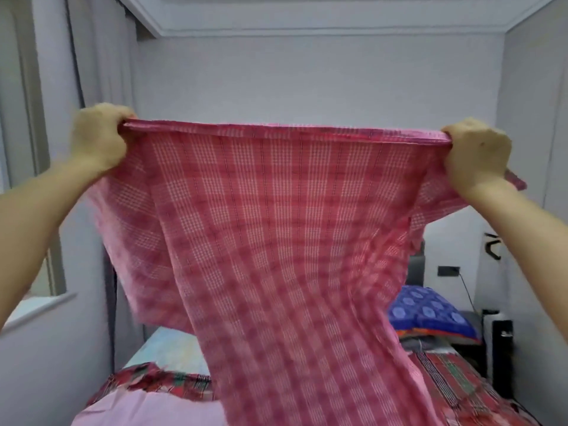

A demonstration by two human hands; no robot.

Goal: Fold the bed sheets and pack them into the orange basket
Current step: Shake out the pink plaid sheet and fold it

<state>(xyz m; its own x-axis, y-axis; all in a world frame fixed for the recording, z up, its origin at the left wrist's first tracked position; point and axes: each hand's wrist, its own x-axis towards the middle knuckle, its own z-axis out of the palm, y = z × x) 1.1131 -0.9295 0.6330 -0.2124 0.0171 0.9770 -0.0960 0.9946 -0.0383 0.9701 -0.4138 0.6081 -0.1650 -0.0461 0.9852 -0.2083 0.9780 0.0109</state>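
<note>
A pink-and-red checked bed sheet (276, 241) hangs spread out in the air in front of me, its top edge stretched level between my hands. My left hand (100, 135) grips the top left corner and my right hand (478, 153) grips the top right corner. The cloth drapes down to the bed and hides much of it. A red patterned sheet (455, 382) and a plain pink sheet (147, 407) lie on the bed below. The orange basket is not in view.
A blue patterned pillow (430, 312) lies at the head of the bed on the right, beside a dark bedside unit (502, 339) and a wall socket (448, 271). Grey curtains (101, 56) and a window sill (37, 309) are on the left.
</note>
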